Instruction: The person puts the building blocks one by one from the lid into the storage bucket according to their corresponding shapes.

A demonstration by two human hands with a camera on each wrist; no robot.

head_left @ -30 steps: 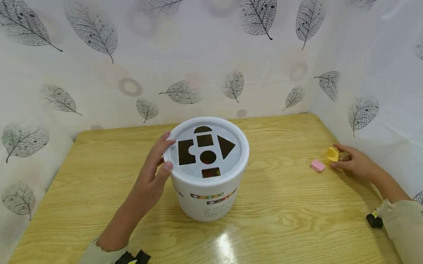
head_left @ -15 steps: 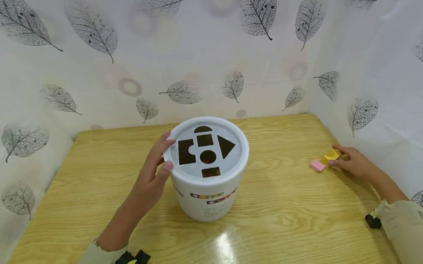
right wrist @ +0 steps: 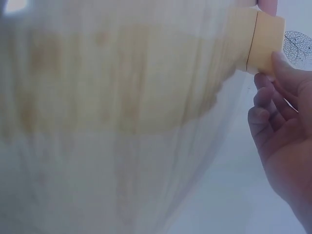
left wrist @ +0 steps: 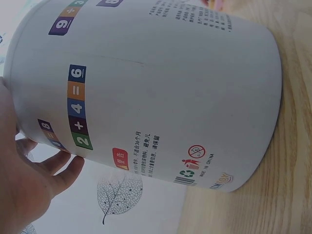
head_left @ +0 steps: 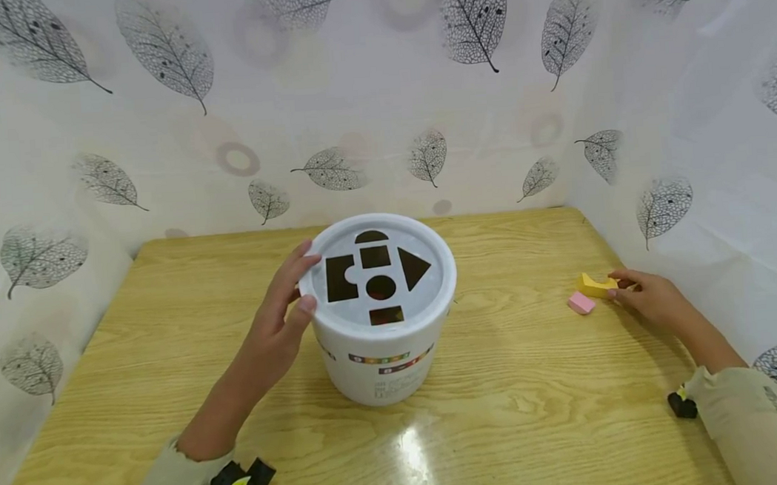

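Note:
A white bucket (head_left: pixel 383 369) with a shape-sorter lid (head_left: pixel 432 299) stands on the table, printed with number sums. My left hand (head_left: pixel 275 325) holds the lid's left rim, thumb towards the front and fingers farther back. In the left wrist view, fingers (left wrist: pixel 66 173) of that hand curl by the bucket's upper side. Far to the right, my right hand (head_left: pixel 649 301) pinches one end of a yellow arch block (head_left: pixel 591 286), whose notch faces up, on the table. In the right wrist view, thumb and finger hold that block (right wrist: pixel 265 41). A small pink block (head_left: pixel 581 303) lies just in front of it.
The wooden table (head_left: pixel 525 405) carries all of this. White leaf-print curtains (head_left: pixel 367 110) hang behind and on both sides. Through the lid's lower slot (head_left: pixel 386 316) some coloured things show inside the bucket.
My right hand has turned the yellow arch block and shifted it slightly left, to just behind the pink block. My left hand has stayed at the bucket's rim.

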